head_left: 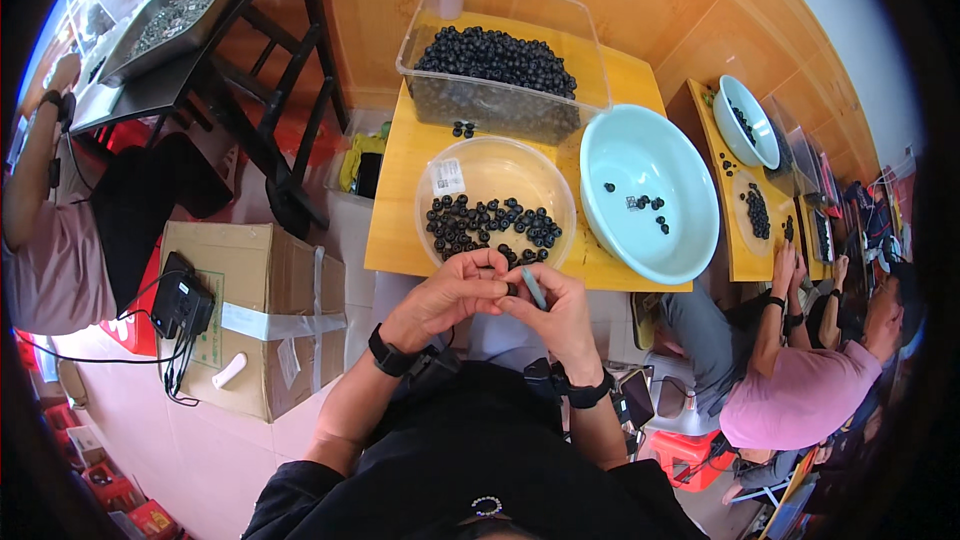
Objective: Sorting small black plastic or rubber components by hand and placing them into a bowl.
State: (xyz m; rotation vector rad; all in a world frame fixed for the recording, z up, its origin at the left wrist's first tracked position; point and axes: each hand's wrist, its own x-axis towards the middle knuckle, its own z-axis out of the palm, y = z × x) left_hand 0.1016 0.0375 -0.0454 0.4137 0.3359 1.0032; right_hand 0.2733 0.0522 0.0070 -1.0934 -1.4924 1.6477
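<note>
My left hand (455, 292) and my right hand (556, 310) meet just in front of the yellow table's (400, 200) near edge. The left fingers pinch a small black round part (511, 289) between the two hands. The right hand grips a thin pale blue-grey tool (534, 287) with its tip at that part. Just beyond my hands sits a clear round bowl (495, 173) with several black parts along its near side. A pale blue basin (648, 155) to its right holds a few black parts.
A clear rectangular bin (500, 20) heaped with black parts stands at the table's far side. A cardboard box (255, 290) with a black device lies on the floor to my left. One person sits far left, another works at a second table (735, 180) on the right.
</note>
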